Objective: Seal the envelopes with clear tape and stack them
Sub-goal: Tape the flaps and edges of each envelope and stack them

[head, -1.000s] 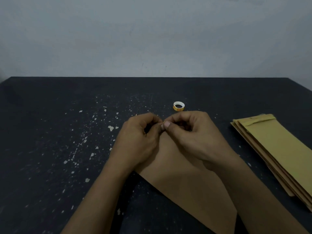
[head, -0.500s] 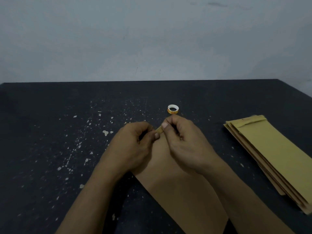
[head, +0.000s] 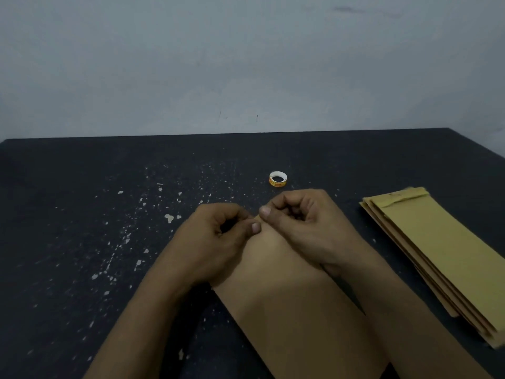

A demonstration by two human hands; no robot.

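On the speckled black table [head: 82,228], the left hand [head: 218,242] and right hand [head: 308,228] pinch the brown envelope [head: 287,302] at its far edge, covering its flap. The tape roll [head: 278,179] lies just beyond them, and the envelope stack [head: 442,258] sits apart at the right.

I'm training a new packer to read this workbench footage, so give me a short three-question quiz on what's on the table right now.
1. True or false: the tape roll lies on top of the stack of envelopes.
2. The stack of envelopes lies: A) at the person's left, B) at the person's right, C) under both hands.
3. Fill in: the left hand and right hand both pinch the far end of the brown ____.
Key: 1 false, it lies on the table beyond the hands; 2 B; 3 envelope.
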